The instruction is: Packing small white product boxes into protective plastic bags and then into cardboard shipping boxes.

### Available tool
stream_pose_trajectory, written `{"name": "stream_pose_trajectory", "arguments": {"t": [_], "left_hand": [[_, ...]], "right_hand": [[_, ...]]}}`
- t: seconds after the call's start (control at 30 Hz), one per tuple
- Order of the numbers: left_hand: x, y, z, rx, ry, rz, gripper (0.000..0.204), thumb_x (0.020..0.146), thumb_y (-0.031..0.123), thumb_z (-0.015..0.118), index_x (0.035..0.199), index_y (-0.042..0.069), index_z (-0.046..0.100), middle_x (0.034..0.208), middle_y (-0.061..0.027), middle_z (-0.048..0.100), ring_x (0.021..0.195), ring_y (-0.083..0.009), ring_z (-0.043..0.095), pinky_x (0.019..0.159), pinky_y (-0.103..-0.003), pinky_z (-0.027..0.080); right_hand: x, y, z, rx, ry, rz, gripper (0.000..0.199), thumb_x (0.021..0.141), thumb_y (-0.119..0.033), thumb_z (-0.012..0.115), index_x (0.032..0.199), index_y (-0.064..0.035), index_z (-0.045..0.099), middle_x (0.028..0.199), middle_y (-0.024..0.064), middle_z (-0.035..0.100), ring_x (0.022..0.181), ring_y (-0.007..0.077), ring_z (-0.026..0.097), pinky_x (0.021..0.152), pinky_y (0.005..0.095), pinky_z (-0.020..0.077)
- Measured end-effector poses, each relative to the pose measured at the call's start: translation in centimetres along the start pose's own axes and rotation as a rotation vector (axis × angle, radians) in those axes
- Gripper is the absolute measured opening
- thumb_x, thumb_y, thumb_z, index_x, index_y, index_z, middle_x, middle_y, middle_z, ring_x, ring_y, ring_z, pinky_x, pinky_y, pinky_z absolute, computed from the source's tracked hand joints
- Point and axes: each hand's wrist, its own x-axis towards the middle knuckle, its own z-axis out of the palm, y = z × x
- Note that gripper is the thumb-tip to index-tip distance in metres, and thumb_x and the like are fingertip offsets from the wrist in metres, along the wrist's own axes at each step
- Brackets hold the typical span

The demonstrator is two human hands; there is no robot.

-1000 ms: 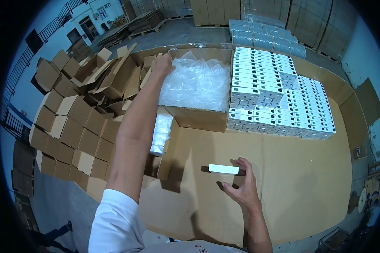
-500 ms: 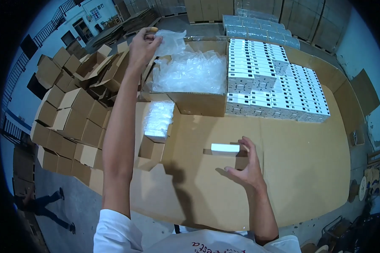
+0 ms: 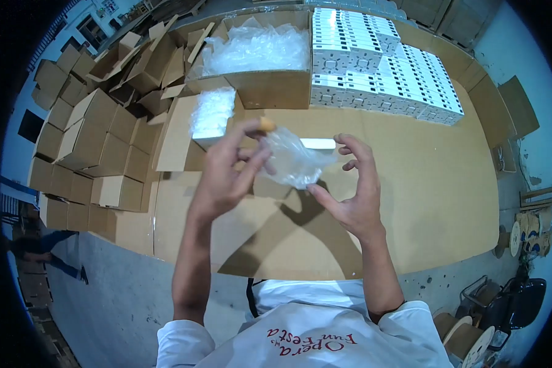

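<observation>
A see-through plastic bag [image 3: 291, 161] hangs from my left hand [image 3: 227, 175], pinched between thumb and fingers; one fingertip wears an orange cover. My right hand [image 3: 357, 196] is open, its thumb at the bag's lower right corner and its fingers curved apart; whether the thumb touches the bag I cannot tell. Just beyond the bag a small white box [image 3: 318, 143] lies on the cardboard-covered table [image 3: 429, 202], partly hidden by the bag. Left of it, an open carton [image 3: 181, 132] holds a row of white boxes wrapped in plastic [image 3: 212, 116].
A large carton [image 3: 276, 91] full of loose plastic bags [image 3: 257, 49] stands at the back. Beside it are stacked white printed boxes [image 3: 380, 83]. Several empty brown cartons [image 3: 95, 144] pile up at the left. A low cardboard wall [image 3: 490, 113] edges the right side. Another person [image 3: 46, 251] is at far left.
My left hand has brought the plastic bag from above the large carton down and toward my right hand. The right hand stays beside the white box. The view has tilted downward.
</observation>
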Motion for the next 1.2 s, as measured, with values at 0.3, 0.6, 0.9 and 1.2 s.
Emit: {"name": "stream_pose_trajectory", "arguments": {"t": [0.3,0.6,0.9,1.2], "left_hand": [[-7.5,-4.7,2.6,-0.196,-0.115,-0.283,0.032,0.098,0.000,0.060,0.128,-0.001,0.050,0.113,-0.0083,0.060,0.083,-0.0112,0.067,0.068,-0.025,0.053],[-10.4,-6.3,5.4,-0.364,-0.200,-0.185,0.031,0.097,0.006,0.065,0.125,0.000,0.054,0.105,-0.0076,0.062,0.095,-0.0141,0.065,0.086,-0.029,0.054],[-11.1,-5.6,7.6,-0.164,-0.281,-0.125,0.026,0.094,0.004,0.067,0.118,-0.002,0.060,0.098,-0.0084,0.067,0.085,-0.0127,0.065,0.080,-0.030,0.054],[-11.9,-6.9,6.1,-0.158,-0.221,-0.255,0.024,0.094,0.004,0.067,0.116,-0.001,0.060,0.067,0.0014,0.057,0.062,-0.0059,0.053,0.058,-0.024,0.045]], "right_hand": [[-8.8,0.0,1.1,0.125,-0.116,0.356,0.049,0.078,-0.003,0.079,0.122,-0.0076,0.059,0.082,0.0051,0.064,0.072,0.0167,0.062,0.067,0.0309,0.0501],[-11.6,-0.1,-1.8,0.384,-0.323,0.421,0.080,0.069,-0.009,0.086,0.140,-0.0068,0.048,0.121,0.0073,0.062,0.112,0.0179,0.054,0.093,0.0324,0.0438],[-10.1,4.8,-1.1,0.788,-0.760,0.585,0.020,0.092,-0.010,0.072,0.109,-0.0033,0.067,0.090,-0.0026,0.065,0.083,0.0048,0.055,0.077,0.0238,0.0450],[-8.1,5.2,-2.6,0.768,-0.876,0.446,0.022,0.088,-0.014,0.077,0.080,-0.0070,0.058,0.074,-0.0074,0.052,0.070,0.0035,0.044,0.063,0.0231,0.0372]]}}
